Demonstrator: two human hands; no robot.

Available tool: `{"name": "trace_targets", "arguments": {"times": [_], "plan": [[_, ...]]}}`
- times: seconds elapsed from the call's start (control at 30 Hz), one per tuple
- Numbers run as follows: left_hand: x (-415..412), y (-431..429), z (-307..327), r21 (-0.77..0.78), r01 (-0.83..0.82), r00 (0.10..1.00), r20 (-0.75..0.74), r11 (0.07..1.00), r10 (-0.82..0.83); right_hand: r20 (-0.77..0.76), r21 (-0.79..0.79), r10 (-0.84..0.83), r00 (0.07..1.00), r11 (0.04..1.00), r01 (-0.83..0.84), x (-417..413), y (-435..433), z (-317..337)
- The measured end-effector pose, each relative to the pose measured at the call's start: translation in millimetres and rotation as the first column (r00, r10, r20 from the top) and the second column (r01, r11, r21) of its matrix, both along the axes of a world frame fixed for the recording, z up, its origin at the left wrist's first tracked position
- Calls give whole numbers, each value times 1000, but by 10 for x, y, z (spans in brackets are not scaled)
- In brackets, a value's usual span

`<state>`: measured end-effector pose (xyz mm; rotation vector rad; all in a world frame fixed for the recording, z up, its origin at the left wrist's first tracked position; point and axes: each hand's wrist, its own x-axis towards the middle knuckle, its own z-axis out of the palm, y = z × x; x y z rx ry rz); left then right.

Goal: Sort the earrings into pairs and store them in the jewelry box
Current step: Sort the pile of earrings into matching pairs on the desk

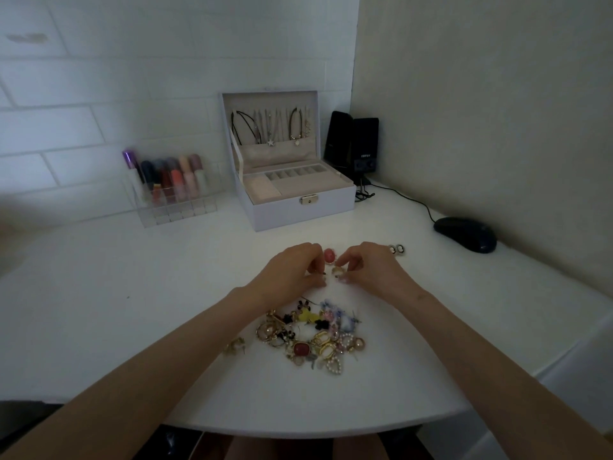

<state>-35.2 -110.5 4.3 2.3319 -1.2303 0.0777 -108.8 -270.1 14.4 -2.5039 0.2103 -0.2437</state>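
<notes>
A heap of mixed earrings point(308, 333) lies on the white desk close to me, with a gold pair point(235, 346) set apart at its left. Beyond the heap, my left hand point(292, 267) pinches a small earring whose post sticks out to the right. My right hand point(368, 265) pinches a gold earring point(337, 270). A pink oval earring point(329, 254) lies on the desk between the two hands. Two round black-and-white earrings point(397, 249) sit just past my right hand. The white jewelry box point(292, 204) stands open at the back.
A clear organizer with lipsticks point(172, 190) stands left of the box. Black speakers point(353, 144) sit in the corner, and a cabled black mouse point(466, 234) lies at the right. The desk's curved front edge point(298, 429) is near my lap.
</notes>
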Motion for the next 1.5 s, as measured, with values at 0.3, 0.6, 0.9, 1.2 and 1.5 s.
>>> {"name": "trace_targets", "arguments": {"times": [0.3,0.6,0.9,1.2,1.5], "plan": [[52,18,-5,-13,15,999,-34,1000,-15,11,73,2,1000,997,-3,15,-39,-38],[-116,485,183,-24,83,995,-60,996,-85,163,34,118,980,991,-126,-311,211,82],[-170,927,288,246,193,953,-279,950,-121,41,12,415,909,909,-416,-486,610,105],[-175,983,139,267,225,974,-99,937,-205,18,86,433,901,897,-433,-480,629,96],[-231,933,174,256,179,983,-15,950,-181,89,98,314,945,942,-322,-419,472,117]]}}
